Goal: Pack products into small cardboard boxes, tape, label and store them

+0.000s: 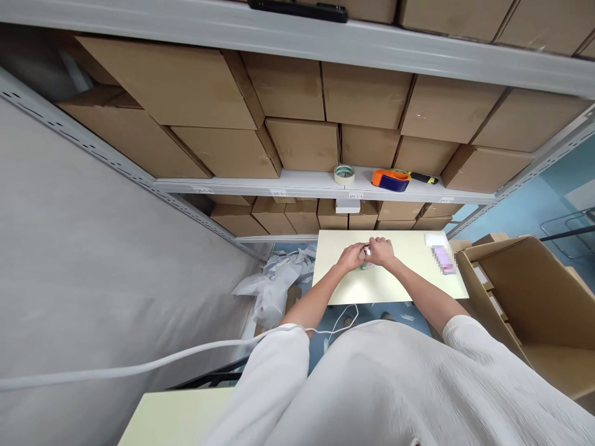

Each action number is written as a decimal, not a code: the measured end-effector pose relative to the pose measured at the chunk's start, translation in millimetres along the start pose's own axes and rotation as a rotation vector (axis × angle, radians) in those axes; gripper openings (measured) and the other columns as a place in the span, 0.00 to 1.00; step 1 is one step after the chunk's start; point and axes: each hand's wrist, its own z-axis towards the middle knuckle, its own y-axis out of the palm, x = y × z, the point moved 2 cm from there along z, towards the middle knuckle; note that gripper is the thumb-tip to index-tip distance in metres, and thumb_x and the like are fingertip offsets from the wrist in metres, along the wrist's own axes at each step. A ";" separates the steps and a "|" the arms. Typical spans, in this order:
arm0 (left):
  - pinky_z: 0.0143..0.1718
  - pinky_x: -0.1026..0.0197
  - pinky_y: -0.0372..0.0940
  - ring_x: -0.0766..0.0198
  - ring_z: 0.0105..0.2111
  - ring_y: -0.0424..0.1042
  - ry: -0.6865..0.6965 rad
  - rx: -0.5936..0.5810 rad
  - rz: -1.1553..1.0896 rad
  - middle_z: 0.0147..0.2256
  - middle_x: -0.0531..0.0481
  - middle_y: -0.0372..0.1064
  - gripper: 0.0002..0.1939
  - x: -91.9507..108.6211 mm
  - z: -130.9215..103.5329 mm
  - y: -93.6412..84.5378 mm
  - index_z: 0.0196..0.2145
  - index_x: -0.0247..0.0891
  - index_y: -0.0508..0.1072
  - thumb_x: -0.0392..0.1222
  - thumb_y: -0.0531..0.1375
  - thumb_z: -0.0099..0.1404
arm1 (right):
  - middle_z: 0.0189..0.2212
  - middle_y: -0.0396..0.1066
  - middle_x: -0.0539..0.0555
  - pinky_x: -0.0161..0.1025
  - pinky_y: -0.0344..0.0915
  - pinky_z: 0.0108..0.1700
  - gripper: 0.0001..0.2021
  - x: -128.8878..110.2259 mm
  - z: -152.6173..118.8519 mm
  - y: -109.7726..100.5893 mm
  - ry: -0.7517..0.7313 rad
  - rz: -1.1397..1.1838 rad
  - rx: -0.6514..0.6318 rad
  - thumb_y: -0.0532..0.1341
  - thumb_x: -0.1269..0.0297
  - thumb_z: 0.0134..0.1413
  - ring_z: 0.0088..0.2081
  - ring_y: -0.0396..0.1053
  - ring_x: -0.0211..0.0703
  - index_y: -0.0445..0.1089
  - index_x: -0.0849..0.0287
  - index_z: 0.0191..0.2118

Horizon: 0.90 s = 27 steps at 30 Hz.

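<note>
Above the pale yellow tabletop [344, 291], my left hand [352, 256] and my right hand [382, 251] meet with curled fingers. Both are closed around a small item [367, 266], mostly covered by the fingers, with a bit of white and green showing. Its kind cannot be made out. To the right on the same table lie a purple, blurred-out item [443, 259] and a white piece [434, 240] just behind it.
Shelves ahead hold cardboard boxes [302, 148], a tape roll [344, 174], an orange and blue tape dispenser [390, 179] and a black and yellow cutter [422, 178]. An open carton [548, 297] stands right; crumpled white wrapping [274, 285] lies left. A white cable [139, 370] crosses near my left arm.
</note>
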 end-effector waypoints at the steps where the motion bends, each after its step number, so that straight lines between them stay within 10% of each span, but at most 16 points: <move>1: 0.62 0.48 0.70 0.44 0.61 0.76 -0.018 0.002 -0.003 0.61 0.44 0.76 0.31 -0.3 0.6 0.1 0.61 0.44 0.75 0.44 0.72 0.61 | 0.52 0.77 0.66 0.50 0.63 0.55 0.17 0.2 -2.3 -3.0 0.009 0.014 0.014 0.64 0.57 0.62 0.54 0.73 0.61 0.70 0.58 0.53; 9: 0.64 0.47 0.69 0.42 0.63 0.73 -0.093 -0.027 -0.009 0.63 0.42 0.74 0.36 -0.2 5.4 -0.2 0.62 0.43 0.74 0.41 0.73 0.55 | 0.50 0.71 0.61 0.44 0.64 0.41 0.17 7.9 -19.2 -52.7 0.010 0.148 0.072 0.62 0.55 0.64 0.43 0.73 0.54 0.67 0.55 0.54; 17: 0.61 0.47 0.69 0.38 0.62 0.74 -0.113 -0.060 -0.011 0.62 0.37 0.75 0.38 10.6 2.3 -9.6 0.64 0.39 0.73 0.43 0.72 0.55 | 0.40 0.70 0.55 0.42 0.60 0.39 0.13 30.3 -11.7 -104.6 -0.106 0.431 0.395 0.63 0.57 0.55 0.39 0.69 0.51 0.64 0.52 0.44; 27: 0.71 0.40 0.55 0.39 0.71 0.61 -0.047 0.104 -0.063 0.70 0.40 0.66 0.38 44.4 -0.8 -45.6 0.70 0.45 0.67 0.48 0.66 0.65 | 0.33 0.75 0.50 0.42 0.61 0.39 0.14 60.0 -2.2 -123.3 0.044 0.690 0.418 0.66 0.51 0.52 0.36 0.70 0.48 0.62 0.50 0.35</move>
